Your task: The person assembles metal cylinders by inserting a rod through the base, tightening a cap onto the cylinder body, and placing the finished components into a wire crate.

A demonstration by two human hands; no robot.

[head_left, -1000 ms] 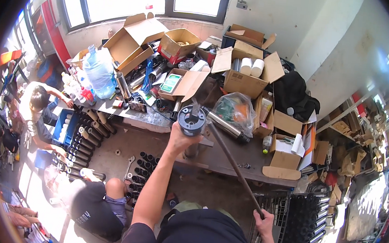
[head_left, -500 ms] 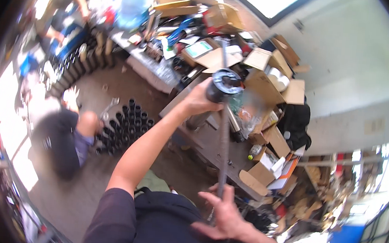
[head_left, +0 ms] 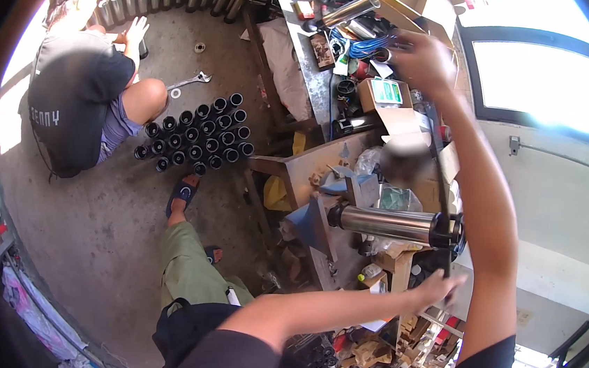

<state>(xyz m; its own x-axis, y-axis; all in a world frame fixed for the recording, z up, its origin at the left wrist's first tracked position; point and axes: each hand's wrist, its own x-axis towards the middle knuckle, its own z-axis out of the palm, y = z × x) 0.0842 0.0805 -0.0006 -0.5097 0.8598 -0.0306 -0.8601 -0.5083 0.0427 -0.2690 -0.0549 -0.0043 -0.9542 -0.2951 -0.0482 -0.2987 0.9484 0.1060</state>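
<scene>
L hand (head_left: pixel 439 289) nearest: just below the black end cap (head_left: pixel 446 231) of the steel tube (head_left: pixel 385 223), fingers curled tight round the lower end of a long dark rod (head_left: pixel 441 176), no gap showing. Forearm coming in from the tube's lower-left side.

Tube lying level across the view, long axis left-right, capped end toward the L hand, bare end held in a blue-grey clamp block (head_left: pixel 316 221) on the bench (head_left: pixel 302 174).

Rod crossing the tube at the cap, near square to the tube's axis, running from below the cap to well above it. Whether hooked onto the cap or only lying over it: can't tell, too dark there.

R hand (head_left: pixel 423 61) far above the tube, at the rod's upper end, arm stretched out full. Blurred, but looks closed in a fist on the rod; finger detail not readable. So both hands on one rod, either side of the tube: L close to the cap, R well out on the long end.

Beyond the tube, upper side: open cardboard box (head_left: pixel 386 94) w/ a green-white pack, blue cable and a shiny cylinder among bench clutter.

Left of the tube, on the floor: own sandalled foot (head_left: pixel 181 195), then a cluster of black tubes (head_left: pixel 201 134) standing on end, a spanner (head_left: pixel 193 79), and a seated co-worker (head_left: pixel 78 95), one hand down by more tubes.
</scene>
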